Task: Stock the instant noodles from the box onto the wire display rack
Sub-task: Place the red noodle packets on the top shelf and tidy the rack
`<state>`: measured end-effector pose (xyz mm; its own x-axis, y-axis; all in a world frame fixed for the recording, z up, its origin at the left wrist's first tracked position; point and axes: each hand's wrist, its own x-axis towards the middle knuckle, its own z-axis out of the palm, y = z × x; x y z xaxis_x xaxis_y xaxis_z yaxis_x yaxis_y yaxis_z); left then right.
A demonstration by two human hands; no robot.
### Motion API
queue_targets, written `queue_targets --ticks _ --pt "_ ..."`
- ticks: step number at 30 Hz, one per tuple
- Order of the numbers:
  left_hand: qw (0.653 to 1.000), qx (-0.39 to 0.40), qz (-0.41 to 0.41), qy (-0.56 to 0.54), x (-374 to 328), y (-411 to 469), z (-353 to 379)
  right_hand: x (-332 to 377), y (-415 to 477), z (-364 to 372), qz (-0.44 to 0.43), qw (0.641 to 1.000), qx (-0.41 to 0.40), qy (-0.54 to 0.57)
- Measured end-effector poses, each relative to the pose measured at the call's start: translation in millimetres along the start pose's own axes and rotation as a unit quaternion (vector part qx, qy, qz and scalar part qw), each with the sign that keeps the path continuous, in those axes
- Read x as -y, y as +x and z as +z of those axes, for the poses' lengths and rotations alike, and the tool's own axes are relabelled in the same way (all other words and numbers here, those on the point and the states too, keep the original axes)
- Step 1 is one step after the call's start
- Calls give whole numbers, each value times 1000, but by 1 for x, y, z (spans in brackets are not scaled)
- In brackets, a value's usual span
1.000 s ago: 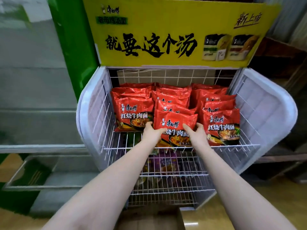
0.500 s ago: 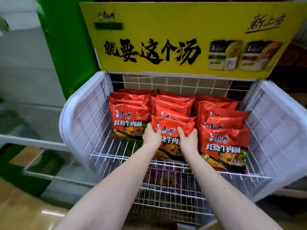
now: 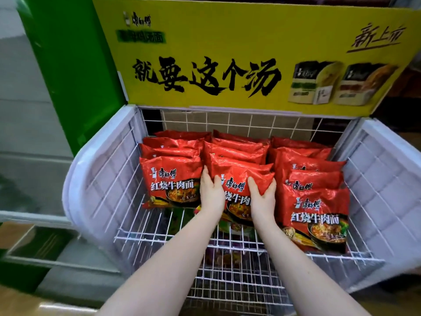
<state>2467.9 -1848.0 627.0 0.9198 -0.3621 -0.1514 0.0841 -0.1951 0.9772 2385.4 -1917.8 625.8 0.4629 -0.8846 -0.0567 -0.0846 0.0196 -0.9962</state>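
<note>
Wire rack (image 3: 145, 226), hands (image 3: 211, 193) (image 3: 262, 199) round noodle packet (image 3: 241, 179)

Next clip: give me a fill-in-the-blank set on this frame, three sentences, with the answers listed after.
1. The left hand and right hand grip the front packet of the ___ column.
2. The noodle packets stand in ___ columns on the wire rack.
3. The sign above the rack is ___ in colour.

Missing words: middle; three; yellow.
</note>
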Motion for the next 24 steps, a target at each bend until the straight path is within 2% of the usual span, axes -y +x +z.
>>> queue_targets --ticks 5,9,12,24 --pt "999 2 -46 -18 -10 0 1 0 5 2 11 999 -6 38" --pt "989 27 -98 -108 -15 6 -1 7 11 5 20 999 -3 50" --pt "986 41 -105 -124 -18 5 -1 11 15 2 16 999 -9 50" --pt "995 86 -43 18 -28 5 -10 6 19 -1 4 999 -37 27"
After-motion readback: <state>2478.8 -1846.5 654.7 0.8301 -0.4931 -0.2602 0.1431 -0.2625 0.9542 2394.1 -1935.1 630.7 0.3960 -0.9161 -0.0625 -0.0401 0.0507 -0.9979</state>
